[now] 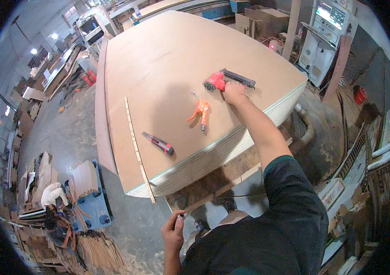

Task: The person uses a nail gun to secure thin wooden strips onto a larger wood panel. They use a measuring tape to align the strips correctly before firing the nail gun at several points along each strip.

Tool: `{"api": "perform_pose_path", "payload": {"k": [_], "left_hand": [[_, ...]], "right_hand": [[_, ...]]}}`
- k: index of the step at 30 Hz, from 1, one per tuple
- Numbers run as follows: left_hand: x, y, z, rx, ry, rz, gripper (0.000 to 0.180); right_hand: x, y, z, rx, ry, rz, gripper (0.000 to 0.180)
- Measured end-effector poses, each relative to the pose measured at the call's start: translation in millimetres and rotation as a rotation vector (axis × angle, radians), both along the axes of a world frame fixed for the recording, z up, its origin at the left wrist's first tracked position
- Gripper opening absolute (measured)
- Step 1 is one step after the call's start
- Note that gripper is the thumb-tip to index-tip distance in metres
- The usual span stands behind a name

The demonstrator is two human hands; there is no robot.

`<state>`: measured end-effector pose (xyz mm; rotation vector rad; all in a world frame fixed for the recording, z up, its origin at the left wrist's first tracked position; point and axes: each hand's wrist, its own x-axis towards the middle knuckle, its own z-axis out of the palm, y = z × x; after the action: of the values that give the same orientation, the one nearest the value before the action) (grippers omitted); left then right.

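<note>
Atop the broad tan board stack, the right hand grips a red-and-black nail gun; an orange plastic blow gun lies there. Off the stack's near edge, the left hand holds a small dark object.

In our right hand we have a red-and-black nail gun, seemingly resting on its side on the brown board; our left hand pinches a small dark piece

From where I stand, 1 head-worn fisheye looks down and forward, near over the stacked boards, its wide rim taking in the workshop floor.
</note>
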<state>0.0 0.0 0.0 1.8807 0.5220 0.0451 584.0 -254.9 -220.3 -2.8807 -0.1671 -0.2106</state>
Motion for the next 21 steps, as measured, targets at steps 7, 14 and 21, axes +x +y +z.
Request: {"api": "perform_pose_path", "payload": {"k": [7,14,21], "left_hand": [[128.5,-108.1,-54.1,-0.382,-0.346,0.07,0.034],[211.8,-183.3,-14.8,-0.598,-0.367,-0.081,0.033],[239.2,-218.0,6.9,-0.713,-0.612,-0.219,0.031]], "right_hand": [[5.8,-85.4,178.1,0.202,0.026,-0.034,0.061],[-129.7,-112.2,298.8,1.601,0.138,0.461,0.028],[-258.9,-86.3,387.6,1.681,-0.058,0.768,0.031]]}}
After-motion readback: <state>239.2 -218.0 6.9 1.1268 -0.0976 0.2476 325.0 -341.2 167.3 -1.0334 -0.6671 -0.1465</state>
